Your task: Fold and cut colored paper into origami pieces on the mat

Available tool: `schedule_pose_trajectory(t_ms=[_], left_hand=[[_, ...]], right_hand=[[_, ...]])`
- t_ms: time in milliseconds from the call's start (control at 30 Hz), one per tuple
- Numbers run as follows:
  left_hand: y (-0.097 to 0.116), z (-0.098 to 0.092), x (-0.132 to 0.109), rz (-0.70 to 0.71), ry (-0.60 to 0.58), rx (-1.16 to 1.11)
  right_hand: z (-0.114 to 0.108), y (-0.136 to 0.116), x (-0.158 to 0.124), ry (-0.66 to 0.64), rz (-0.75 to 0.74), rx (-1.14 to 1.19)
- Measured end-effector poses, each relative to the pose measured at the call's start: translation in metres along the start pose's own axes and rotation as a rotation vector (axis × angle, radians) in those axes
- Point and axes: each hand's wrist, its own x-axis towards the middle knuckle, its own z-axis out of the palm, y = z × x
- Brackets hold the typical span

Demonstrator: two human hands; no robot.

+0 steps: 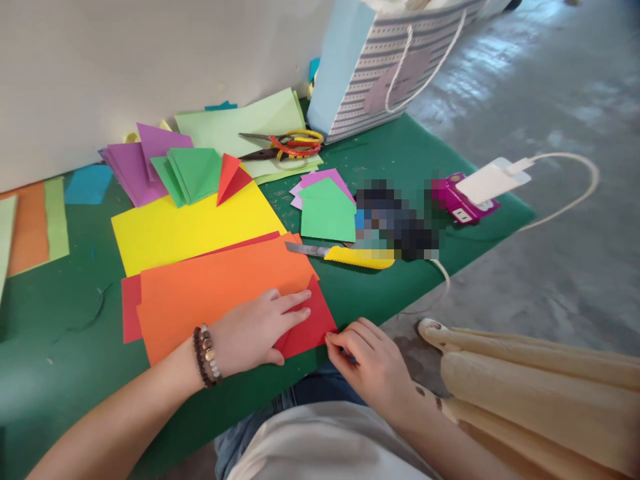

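Observation:
A folded piece of red paper (319,321) lies at the near edge of the table, partly over an orange sheet (200,290). My left hand (257,327) rests flat across both, its fingers spread on the red paper. With thumb and forefinger, my right hand (367,357) pinches the red paper's right corner. Behind the orange sheet are a yellow sheet (195,230), a small folded red piece (231,177), folded green pieces (193,175) and folded purple pieces (131,170). A yellow utility knife (357,257) lies just beyond the red paper, its blade out.
Two pairs of scissors (295,143) lie on pale green sheets (250,117) by the wall. A striped paper bag (370,73) stands at the back. A white charger (493,180) with a cable sits on a magenta box (483,212) near the right edge of the green table (100,347).

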Motion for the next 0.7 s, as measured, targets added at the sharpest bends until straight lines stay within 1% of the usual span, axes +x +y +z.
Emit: schedule_pose_trajectory(t_ms=[100,200,267,367,467,533,633,700], left_hand=[[0.000,0.000,-0.001,0.013,-0.001,-0.001],[0.001,-0.001,-0.001,0.047,0.028,0.000],[0.001,-0.001,0.000,0.083,0.054,0.038],[0.000,0.003,0.001,0.137,0.059,0.119],[-0.002,0.007,0.001,0.141,0.054,0.145],[-0.002,0.007,0.001,0.109,0.058,0.140],[-0.001,0.005,0.000,0.057,0.056,0.122],[-0.001,0.003,0.000,0.039,0.041,0.103]], right_hand=[[0.006,-0.010,0.002,-0.033,-0.032,0.014],[0.014,-0.022,0.004,-0.069,-0.064,0.043],[0.020,-0.031,0.006,-0.083,-0.076,0.054],[0.031,-0.046,0.009,-0.096,-0.109,0.048],[0.037,-0.056,0.011,-0.100,-0.155,0.061],[0.035,-0.054,0.010,-0.100,-0.173,0.106],[0.020,-0.033,0.006,-0.072,-0.117,0.151],[0.008,-0.011,0.002,0.031,-0.028,0.069]])
